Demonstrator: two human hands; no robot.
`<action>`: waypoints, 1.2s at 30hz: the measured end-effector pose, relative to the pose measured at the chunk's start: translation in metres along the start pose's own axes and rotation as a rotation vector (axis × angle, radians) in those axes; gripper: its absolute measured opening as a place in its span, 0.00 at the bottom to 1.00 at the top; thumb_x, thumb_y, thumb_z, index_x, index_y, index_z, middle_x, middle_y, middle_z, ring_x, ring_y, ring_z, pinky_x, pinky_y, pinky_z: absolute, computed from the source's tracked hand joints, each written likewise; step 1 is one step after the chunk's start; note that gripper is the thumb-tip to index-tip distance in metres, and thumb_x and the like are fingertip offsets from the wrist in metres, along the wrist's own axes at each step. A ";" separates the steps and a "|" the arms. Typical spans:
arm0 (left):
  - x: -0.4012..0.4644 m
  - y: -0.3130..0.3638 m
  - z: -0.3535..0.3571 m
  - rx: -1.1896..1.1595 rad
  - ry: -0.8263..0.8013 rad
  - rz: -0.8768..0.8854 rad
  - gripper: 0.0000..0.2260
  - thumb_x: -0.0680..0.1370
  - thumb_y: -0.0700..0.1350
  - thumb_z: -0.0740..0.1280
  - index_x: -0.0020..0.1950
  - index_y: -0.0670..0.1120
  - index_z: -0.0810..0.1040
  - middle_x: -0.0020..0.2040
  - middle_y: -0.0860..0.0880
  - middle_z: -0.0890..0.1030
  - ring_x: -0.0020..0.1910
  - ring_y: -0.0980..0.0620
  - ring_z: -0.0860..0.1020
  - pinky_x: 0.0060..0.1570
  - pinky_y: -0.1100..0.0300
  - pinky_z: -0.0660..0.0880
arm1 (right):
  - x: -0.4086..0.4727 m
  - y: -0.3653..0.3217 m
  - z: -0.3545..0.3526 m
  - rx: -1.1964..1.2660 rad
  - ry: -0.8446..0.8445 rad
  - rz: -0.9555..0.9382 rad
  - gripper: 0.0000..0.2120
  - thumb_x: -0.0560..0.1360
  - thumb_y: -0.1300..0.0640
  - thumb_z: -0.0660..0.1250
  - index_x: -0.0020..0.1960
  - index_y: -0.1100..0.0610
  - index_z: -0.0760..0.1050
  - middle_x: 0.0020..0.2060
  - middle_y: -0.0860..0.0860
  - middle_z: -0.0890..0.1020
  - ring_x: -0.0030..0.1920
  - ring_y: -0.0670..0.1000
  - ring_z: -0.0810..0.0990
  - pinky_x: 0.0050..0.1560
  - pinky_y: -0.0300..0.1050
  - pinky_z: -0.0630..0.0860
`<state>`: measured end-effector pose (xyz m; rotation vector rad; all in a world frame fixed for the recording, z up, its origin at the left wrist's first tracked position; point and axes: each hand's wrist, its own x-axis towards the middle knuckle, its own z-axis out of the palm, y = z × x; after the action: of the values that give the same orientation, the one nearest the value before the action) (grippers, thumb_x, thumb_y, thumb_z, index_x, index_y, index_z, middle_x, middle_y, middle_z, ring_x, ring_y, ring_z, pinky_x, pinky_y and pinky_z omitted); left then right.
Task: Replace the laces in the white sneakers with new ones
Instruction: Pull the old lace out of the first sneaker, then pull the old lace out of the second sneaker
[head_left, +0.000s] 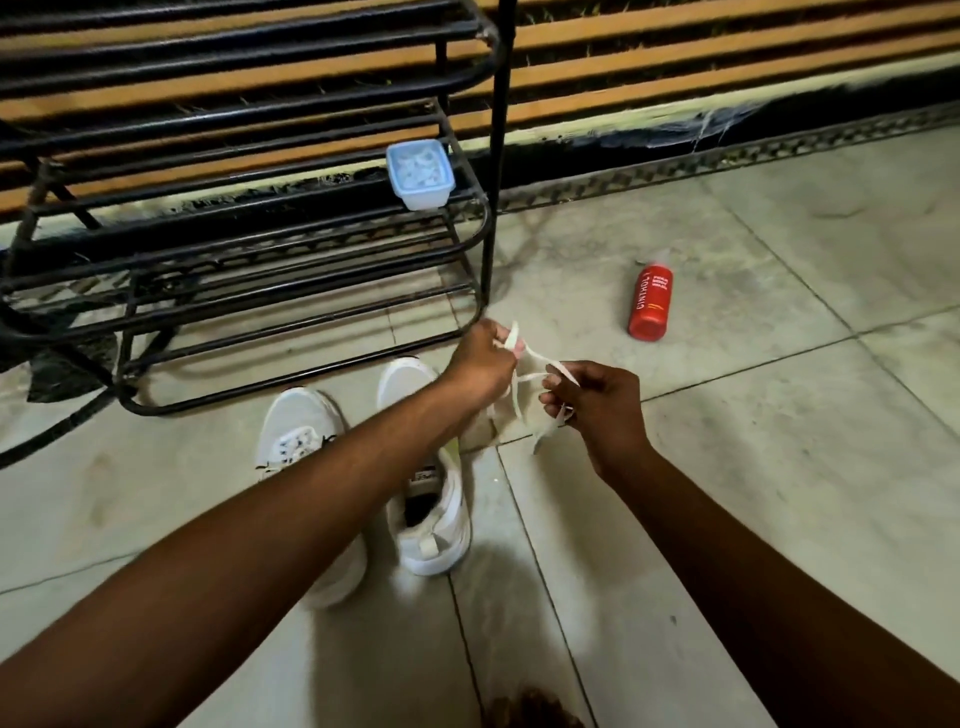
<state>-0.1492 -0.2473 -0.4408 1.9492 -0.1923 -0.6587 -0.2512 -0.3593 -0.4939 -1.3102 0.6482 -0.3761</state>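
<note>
Two white sneakers stand side by side on the tiled floor, the left sneaker (298, 434) partly hidden under my left forearm and the right sneaker (434, 525) with its opening showing. Above and to the right of them I hold a tangle of white lace (527, 379) in the air. My left hand (480, 364) pinches one loop of it at the top. My right hand (597, 408) grips the other part, with loose ends hanging below.
A black metal shoe rack (260, 249) stands at the left and back, with a small lidded plastic box (421, 174) on one shelf. A red bottle (650, 304) lies on the floor to the right. A slatted wall runs behind.
</note>
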 end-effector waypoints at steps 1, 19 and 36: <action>-0.001 -0.004 0.010 -0.041 -0.025 -0.063 0.05 0.81 0.35 0.63 0.55 0.40 0.77 0.45 0.40 0.78 0.41 0.45 0.75 0.40 0.56 0.69 | 0.001 0.001 -0.004 -0.039 0.024 -0.003 0.06 0.74 0.71 0.70 0.43 0.63 0.83 0.34 0.58 0.82 0.35 0.55 0.80 0.41 0.48 0.78; 0.003 -0.037 0.034 0.310 -0.312 0.106 0.22 0.81 0.31 0.61 0.75 0.41 0.66 0.66 0.41 0.77 0.61 0.43 0.77 0.53 0.57 0.74 | 0.009 0.030 -0.049 -0.776 -0.050 -0.164 0.06 0.77 0.58 0.71 0.53 0.57 0.84 0.42 0.49 0.84 0.46 0.49 0.83 0.44 0.30 0.73; -0.007 -0.060 0.047 0.770 -0.423 0.228 0.18 0.81 0.38 0.62 0.71 0.41 0.70 0.66 0.37 0.79 0.66 0.36 0.76 0.61 0.50 0.73 | 0.002 0.035 -0.045 -0.842 -0.098 -0.130 0.08 0.75 0.61 0.70 0.47 0.51 0.86 0.41 0.50 0.88 0.44 0.46 0.84 0.47 0.42 0.77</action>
<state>-0.1889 -0.2539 -0.5063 2.4223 -1.0426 -0.9231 -0.2816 -0.3870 -0.5340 -2.1646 0.6641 -0.1322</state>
